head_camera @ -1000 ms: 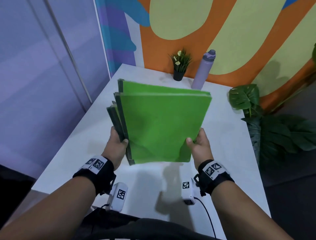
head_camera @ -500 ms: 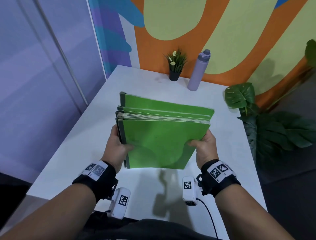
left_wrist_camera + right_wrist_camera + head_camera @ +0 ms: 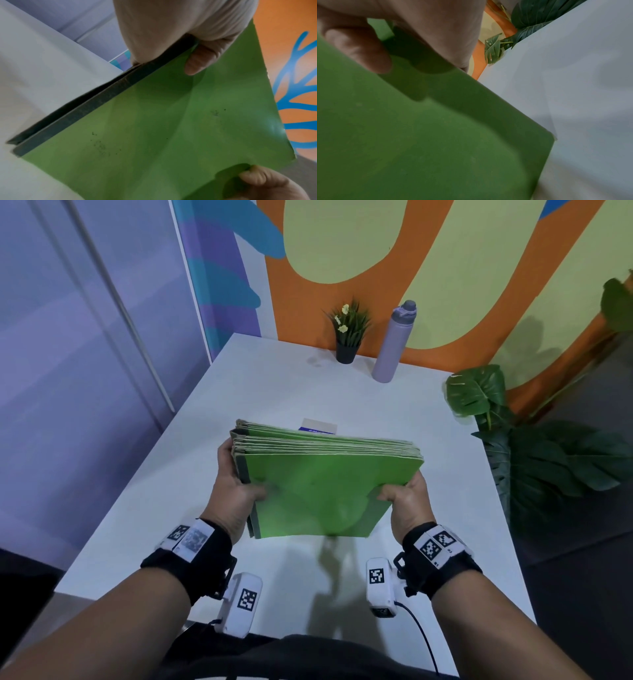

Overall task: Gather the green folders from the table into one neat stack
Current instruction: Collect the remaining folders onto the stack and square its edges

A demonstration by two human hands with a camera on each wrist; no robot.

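Since a second ago the green folders [image 3: 318,484] have tipped from nearly flat-on to the camera to lying closer to level, their far paper edges now showing as a layered fan, and a small white-and-blue card [image 3: 318,426] on the table [image 3: 267,392] has come into sight beyond them. The bundle is held in the air between both hands, above the near part of the table and clear of it.

The left hand [image 3: 236,484] grips the dark spine side, thumb curled over the top cover and fingers underneath. The right hand [image 3: 407,498] pinches the opposite near corner, thumb on top; its fingers below are mostly hidden.

The gathering looks done, and squaring up is the step in hand: the spines on the left hand's side sit slightly staggered, and the far edges are not flush. The next move likely calls for knocking the edges even, or lowering the bundle flat onto the table in front of the hands, keeping both grips firm so no inner folder slides out.
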